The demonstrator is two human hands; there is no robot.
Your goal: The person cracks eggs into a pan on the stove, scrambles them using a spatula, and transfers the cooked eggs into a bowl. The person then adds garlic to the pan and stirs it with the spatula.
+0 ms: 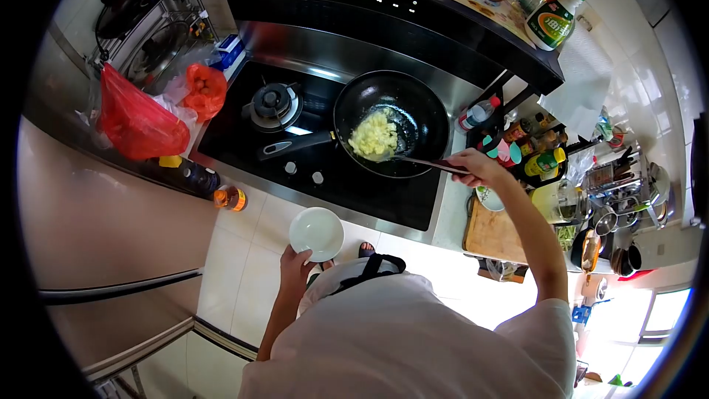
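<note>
A: From the left, what is seen?

B: A red plastic bag [140,114] at half past nine in the view, then a burner [273,106] past ten.

A: And down at seven?

B: There's the left grip [297,264]! A white bowl [316,232] is clasped by its edge, mouth up, over the floor [247,240].

A: Up to one o'clock!

B: Yellow, lumpy food [374,133] is heaped towards eight o'clock inside a black wok [421,114], its near edge touched by a long-handled utensil [430,162].

A: Held by what?

B: By the right grip [475,168], closed round it at three. At four, a wooden board [493,233] is seen on the tabletop [454,210].
</note>
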